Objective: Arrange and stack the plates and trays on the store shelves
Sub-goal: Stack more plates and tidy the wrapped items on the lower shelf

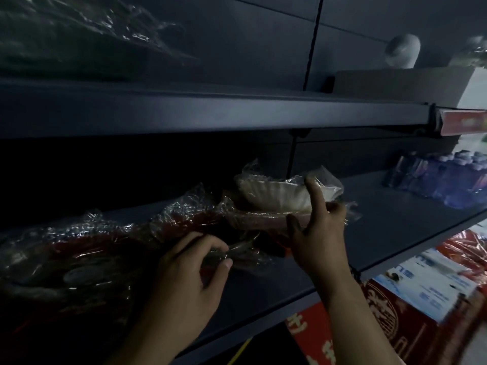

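Note:
A pack of white fluted plates (274, 193) wrapped in clear film sits tilted on top of another wrapped plate pack (253, 218) on the dark middle shelf (395, 214). My right hand (319, 227) grips the right end of these packs, thumb on the white one. To the left lie dark red trays (87, 262) in crinkled clear film. My left hand (189, 270) pinches the loose film at the right end of the red trays.
An upper shelf (210, 114) overhangs closely, with a film-wrapped bundle (79, 35) at its left and a cardboard box (400, 83) at its right. Purple packaged goods (442, 177) stand at the middle shelf's far right. Red and white boxes (421, 299) sit below.

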Demonstrator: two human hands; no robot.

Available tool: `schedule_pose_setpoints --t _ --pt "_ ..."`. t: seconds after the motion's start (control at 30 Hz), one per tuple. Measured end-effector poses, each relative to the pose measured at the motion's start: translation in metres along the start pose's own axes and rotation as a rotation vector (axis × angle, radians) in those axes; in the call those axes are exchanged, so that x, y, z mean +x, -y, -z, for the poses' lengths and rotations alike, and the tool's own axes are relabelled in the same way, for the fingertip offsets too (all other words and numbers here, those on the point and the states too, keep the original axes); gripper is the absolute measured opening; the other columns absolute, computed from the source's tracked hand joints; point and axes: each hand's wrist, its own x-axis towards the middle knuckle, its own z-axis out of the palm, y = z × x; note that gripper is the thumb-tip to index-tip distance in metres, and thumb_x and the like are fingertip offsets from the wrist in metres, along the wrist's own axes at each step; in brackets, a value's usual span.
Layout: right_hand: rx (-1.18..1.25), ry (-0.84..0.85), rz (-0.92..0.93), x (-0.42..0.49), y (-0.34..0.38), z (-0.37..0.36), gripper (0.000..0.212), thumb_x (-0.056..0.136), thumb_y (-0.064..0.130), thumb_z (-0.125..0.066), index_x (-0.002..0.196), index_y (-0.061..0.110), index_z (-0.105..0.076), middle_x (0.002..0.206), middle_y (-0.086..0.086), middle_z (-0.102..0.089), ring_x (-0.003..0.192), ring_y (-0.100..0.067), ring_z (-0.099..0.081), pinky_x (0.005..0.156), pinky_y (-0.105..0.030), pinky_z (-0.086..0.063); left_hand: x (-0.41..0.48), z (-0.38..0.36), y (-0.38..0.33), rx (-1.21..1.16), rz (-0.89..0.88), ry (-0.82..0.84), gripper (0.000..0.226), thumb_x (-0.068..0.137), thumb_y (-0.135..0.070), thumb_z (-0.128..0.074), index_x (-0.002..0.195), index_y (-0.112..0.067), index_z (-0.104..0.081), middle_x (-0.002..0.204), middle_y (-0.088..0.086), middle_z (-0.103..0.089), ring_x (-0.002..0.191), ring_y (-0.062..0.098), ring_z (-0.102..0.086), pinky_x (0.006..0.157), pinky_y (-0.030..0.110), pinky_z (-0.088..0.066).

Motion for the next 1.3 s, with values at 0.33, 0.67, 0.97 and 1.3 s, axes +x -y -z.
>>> schedule_pose_setpoints --t 0.33,0.67,0.97,1.3 --pt "0.048 -0.215 0.026 0.015 0.009 -0.023 0.038 0.091 0.025 -0.082 0.116 0.033 -0.054 0.132 0.001 -0.026 0.119 -0.027 -0.046 0.093 -0.036 -0.056 -0.005 0.000 0.002 0.091 -0.068 -0.094 0.014 0.084 -0.032 -0.078 0.092 -0.040 -0.070 0.116 -0.027 -0.057 0.112 0.004 -0.052 0.087 0.016 -0.039" --pt "0.218 -0.244 0.085 -0.003 0.024 0.004 0.034 0.092 0.033 -0.078 0.118 0.034 -0.057 0.130 -0.003 -0.037 0.115 -0.032 -0.059 0.088 -0.031 -0.059 -0.014 0.018 -0.009 0.073 -0.067 -0.216 0.022 0.081 -0.030 -0.079 0.101 -0.038 -0.072 0.122 -0.021 -0.056 0.120 0.013 -0.051 0.092 0.018 -0.038" --pt "0.462 -0.065 0.081 -0.056 0.091 0.022 0.038 0.089 0.029 -0.081 0.108 0.049 -0.056 0.132 -0.005 -0.045 0.097 0.005 -0.064 0.075 -0.004 -0.053 -0.047 0.080 -0.002 -0.111 0.160 -0.234 0.092 0.091 -0.035 -0.078 0.158 -0.061 -0.019 0.155 -0.025 -0.046 0.133 -0.012 -0.046 0.096 0.012 -0.038" --pt "0.486 0.112 0.231 -0.125 0.145 0.025 0.045 0.084 0.017 -0.086 0.094 0.050 -0.058 0.111 0.001 -0.057 0.094 0.010 -0.061 0.074 0.003 -0.042 -0.105 0.142 -0.024 0.100 0.122 -0.325 0.061 0.092 -0.041 -0.076 0.141 -0.060 -0.046 0.138 -0.020 -0.056 0.124 0.004 -0.056 0.101 0.032 -0.052"
